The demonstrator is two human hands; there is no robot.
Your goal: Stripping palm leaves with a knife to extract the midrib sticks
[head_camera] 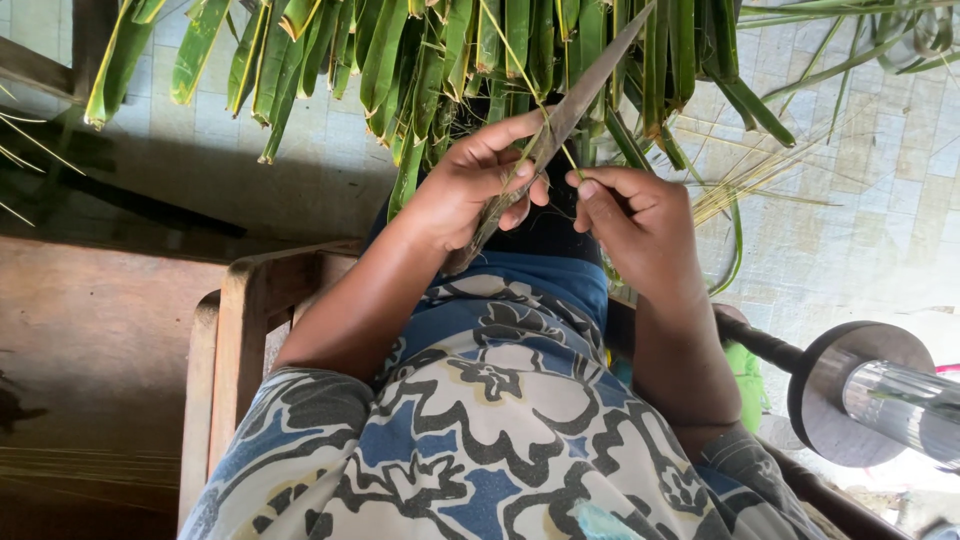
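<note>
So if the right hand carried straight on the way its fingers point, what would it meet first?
The right hand points left toward the knife and the left hand gripping it. It would probably meet the thin green leaf strip and blade first, though depth is unclear.

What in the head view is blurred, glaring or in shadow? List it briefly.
Head view: sharp on the left hand, the knife it holds and the right hand; the metal spool at lower right is soft, with glare on its shiny tube; the tiled floor is bright and washed out; deep shadow lies under the green leaves at left.
</note>
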